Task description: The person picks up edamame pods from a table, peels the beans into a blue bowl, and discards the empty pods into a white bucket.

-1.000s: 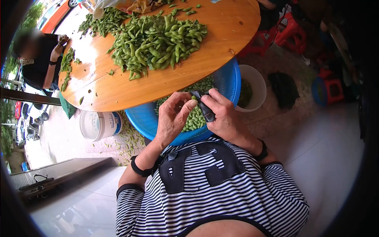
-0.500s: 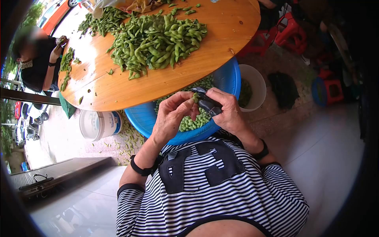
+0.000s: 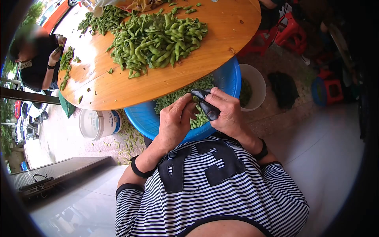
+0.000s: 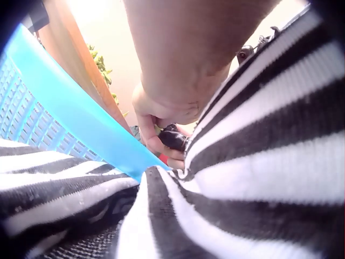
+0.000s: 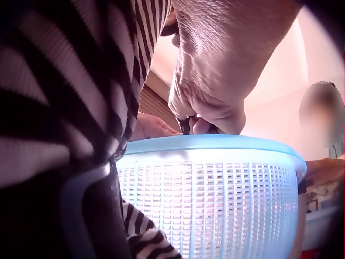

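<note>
Above a blue basket (image 3: pixel 233 85) of shelled green beans (image 3: pixel 201 120), both hands meet at a small green pod (image 3: pixel 195 98). My left hand (image 3: pixel 173 122) pinches the pod between thumb and fingers. Close against its other side is my right hand (image 3: pixel 229 114), its fingers curled, with glossy black pieces (image 3: pixel 209 110) at the thumb and fingertip; whether these are worn or held I cannot tell. In the left wrist view, a black piece (image 4: pixel 173 139) touches the left fingers. The basket rim (image 5: pixel 215 141) hides the right fingertips in the right wrist view.
A wooden table (image 3: pixel 229 35) bearing a heap of green pods (image 3: pixel 158 41) overhangs the basket. White buckets stand left (image 3: pixel 92 124) and right (image 3: pixel 258 89) of it. Pods litter the floor. Another person (image 3: pixel 37 75) sits at the far left; red stools (image 3: pixel 292 33) stand at right.
My left hand has rolled over, its back now turned more upward, and the black pieces have tilted and spread a little. The other person's hands have shifted slightly.
</note>
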